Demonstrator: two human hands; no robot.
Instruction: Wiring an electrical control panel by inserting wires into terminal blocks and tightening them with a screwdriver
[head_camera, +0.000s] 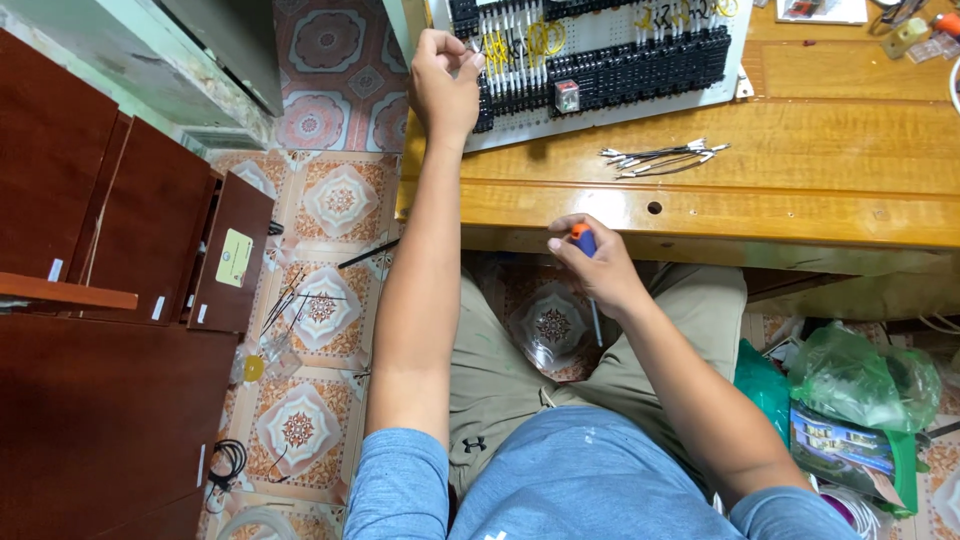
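My left hand (443, 82) is raised at the left end of a white panel (640, 35) carrying rows of black terminal blocks and white and yellow wires; its fingertips pinch a small wire end there. My right hand (592, 265) rests near the front edge of the wooden table (800, 200) and grips a screwdriver (588, 280) with an orange and blue handle, its shaft pointing down toward my lap. A small bundle of short black wires with white ends (665, 157) lies on the table between the panel and my right hand.
Dark red-brown cabinets (90, 300) stand to the left over a patterned tile floor (320, 300) strewn with wire pieces and cable. Green plastic bags (865, 385) sit at the lower right. Small parts lie at the table's far right corner (915, 35).
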